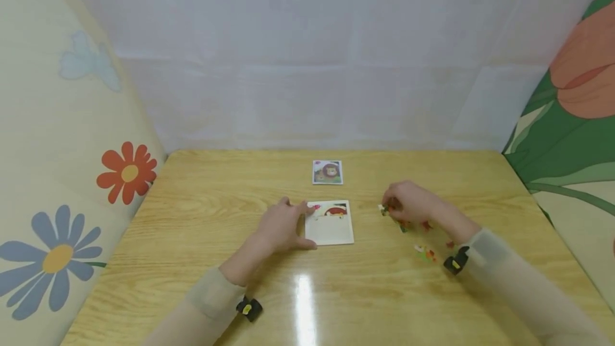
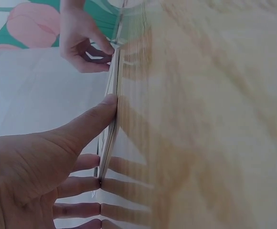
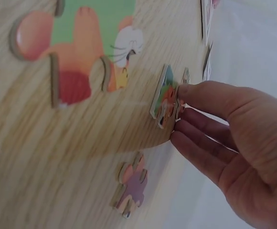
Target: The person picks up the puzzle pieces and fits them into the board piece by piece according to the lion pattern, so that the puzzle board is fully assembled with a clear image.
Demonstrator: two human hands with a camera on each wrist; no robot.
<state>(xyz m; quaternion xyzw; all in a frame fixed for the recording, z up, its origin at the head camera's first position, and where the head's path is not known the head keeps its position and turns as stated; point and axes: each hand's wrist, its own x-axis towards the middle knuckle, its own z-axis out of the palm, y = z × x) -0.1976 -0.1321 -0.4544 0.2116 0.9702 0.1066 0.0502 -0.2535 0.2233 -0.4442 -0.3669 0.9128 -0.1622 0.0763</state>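
A square white puzzle tray (image 1: 329,232) lies on the table with picture pieces (image 1: 336,211) along its far side and bare white nearer me. My left hand (image 1: 282,227) spans the tray's left side, its straight thumb and forefinger touching the edges; the left wrist view shows the thumb (image 2: 93,121) along the rim. To the right, my right hand (image 1: 410,202) pinches a small jigsaw piece (image 1: 383,210) between thumb and fingertips. Right beside those fingertips is a green and orange piece (image 3: 163,95), partly covered by the thumb.
Behind the tray lies a square picture card (image 1: 328,172) with a lion on it. Loose pieces are scattered under and near the right forearm: one with a whiskered animal (image 3: 81,52), a purple one (image 3: 134,186) and a reddish one (image 1: 450,244). A white cloth (image 1: 307,95) hangs behind the table.
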